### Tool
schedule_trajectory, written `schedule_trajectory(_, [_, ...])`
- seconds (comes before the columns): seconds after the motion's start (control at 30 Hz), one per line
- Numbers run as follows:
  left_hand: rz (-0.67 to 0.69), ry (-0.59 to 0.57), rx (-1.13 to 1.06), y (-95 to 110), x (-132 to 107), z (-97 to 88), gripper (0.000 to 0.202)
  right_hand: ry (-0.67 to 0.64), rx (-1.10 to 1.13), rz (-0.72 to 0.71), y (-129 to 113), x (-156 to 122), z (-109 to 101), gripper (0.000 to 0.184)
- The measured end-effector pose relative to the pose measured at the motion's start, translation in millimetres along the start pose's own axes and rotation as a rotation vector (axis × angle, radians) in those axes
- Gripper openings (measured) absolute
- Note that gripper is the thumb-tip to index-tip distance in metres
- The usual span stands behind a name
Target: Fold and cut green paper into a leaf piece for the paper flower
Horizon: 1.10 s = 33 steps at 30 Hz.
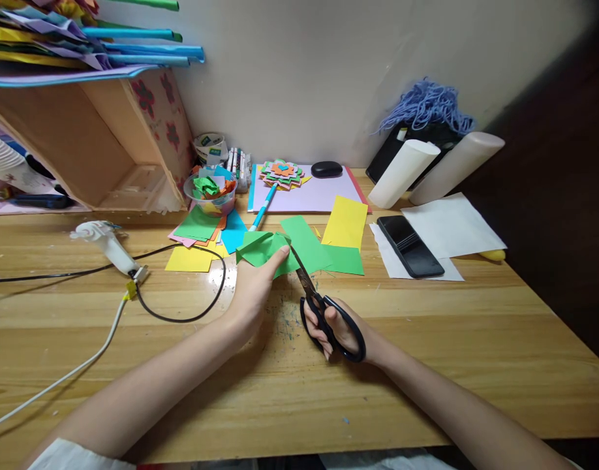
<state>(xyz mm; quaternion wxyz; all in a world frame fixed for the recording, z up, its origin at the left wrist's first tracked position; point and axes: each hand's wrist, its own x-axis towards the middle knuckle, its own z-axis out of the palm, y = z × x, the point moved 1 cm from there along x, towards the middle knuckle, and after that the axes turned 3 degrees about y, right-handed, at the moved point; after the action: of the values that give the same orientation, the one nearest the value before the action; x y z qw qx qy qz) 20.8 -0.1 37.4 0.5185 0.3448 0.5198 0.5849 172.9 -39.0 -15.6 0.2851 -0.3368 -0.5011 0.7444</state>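
My left hand pinches a folded piece of green paper over the middle of the table, thumb on top. In my right hand is a pair of black-handled scissors, with the fingers through the loops. The blades point up and to the left and meet the right edge of the folded paper; whether they are apart is hard to see. Just beyond lie more green sheets and a yellow sheet. A layered paper flower on a blue stick lies behind.
A glue gun with its looped black cable is at left. Behind it stand a box and a bowl of paper scraps. Coloured squares lie near the bowl. At right are a phone, white paper and white rolls.
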Motion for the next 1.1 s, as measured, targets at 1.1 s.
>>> schedule_trajectory(1.1, [-0.065,-0.056,-0.002,-2.3,-5.0,0.9,0.032,0.052,-0.094,0.023,-12.6,-2.2,2.8,0.068])
